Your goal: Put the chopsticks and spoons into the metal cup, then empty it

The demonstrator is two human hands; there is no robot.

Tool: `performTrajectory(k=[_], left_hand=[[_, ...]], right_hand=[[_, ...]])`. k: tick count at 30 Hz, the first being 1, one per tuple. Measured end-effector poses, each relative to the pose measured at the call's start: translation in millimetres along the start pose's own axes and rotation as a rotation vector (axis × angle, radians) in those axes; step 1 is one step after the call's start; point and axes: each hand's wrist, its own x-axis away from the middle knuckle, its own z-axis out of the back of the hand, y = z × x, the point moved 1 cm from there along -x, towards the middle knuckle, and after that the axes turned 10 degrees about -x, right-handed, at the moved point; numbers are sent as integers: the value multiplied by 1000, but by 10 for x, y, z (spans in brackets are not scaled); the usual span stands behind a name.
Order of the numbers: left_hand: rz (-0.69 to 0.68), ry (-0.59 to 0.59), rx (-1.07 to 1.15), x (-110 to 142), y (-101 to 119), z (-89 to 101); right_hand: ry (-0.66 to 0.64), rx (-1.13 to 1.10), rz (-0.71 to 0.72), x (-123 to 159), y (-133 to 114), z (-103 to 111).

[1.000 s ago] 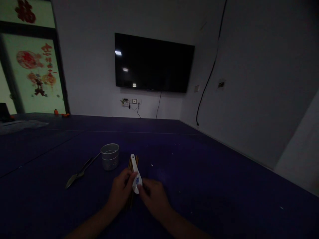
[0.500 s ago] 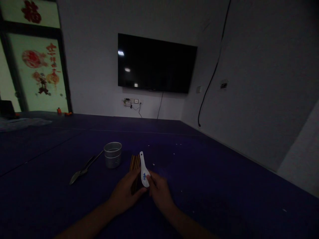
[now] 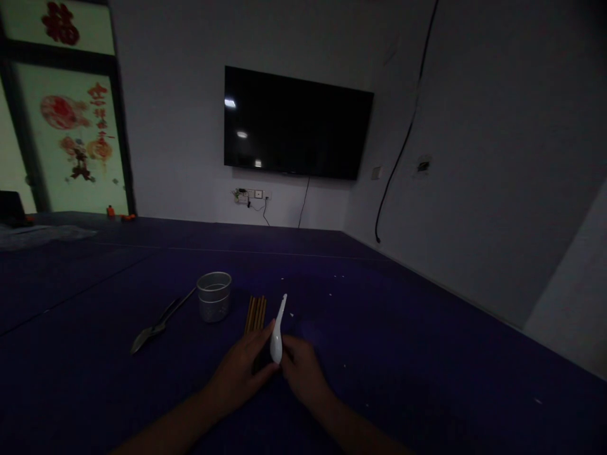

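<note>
A white soup spoon (image 3: 276,347) stands between my two hands, its handle pointing away and its side turned towards me. My left hand (image 3: 237,373) curves round the spoon's left side, fingertips at the handle's base and thumb at the bowl's lower end. From the right, the curled fingers of my right hand (image 3: 303,373) press against the bowl; their tips are partly hidden. Several brown chopsticks (image 3: 256,311) lie side by side just beyond my left hand, which covers their near ends. A metal cup (image 3: 214,309) stands upright to their left.
Left of the cup, long-handled metal spoons (image 3: 152,331) lie on the dark blue tabletop (image 3: 427,354). Small white scraps dot the surface. A clear plastic sheet (image 3: 42,236) lies at the far left. A television (image 3: 298,123) hangs on the wall; a black cable (image 3: 403,145) dangles at the right.
The soup spoon has turned from showing its patterned inside to showing its side, and its handle now leans right. Both hands stay around it; the cup and chopsticks have not moved.
</note>
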Motion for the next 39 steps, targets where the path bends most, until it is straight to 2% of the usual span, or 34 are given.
performTrajectory(k=[6,12,17,21,28,32,35,39], left_hand=[[23,62,-11,-17,-39,-14],[46,60,20,-28,-66,-24],[102,55,2,-35,-100,-21],[141,35,-48,-43,-111,-14],[176,-85,-112,-76,-36,36],[161,-64,-98,-81,0,61],[129,-92,-89,-82,2,60],[124,-114,-103,-71,-32,32]], right_hand=[[37,-226,-16,11,-47,-17],[11,-291,-31,-10,2,-62],[80,-246,-135,-34,81,-40],[35,-239,-137,-41,83,-11],[-26,-225,-191,-79,93,15],[-21,-208,-198,-89,94,4],[5,-177,-197,-85,109,-16],[31,-55,-222,-87,143,-14]])
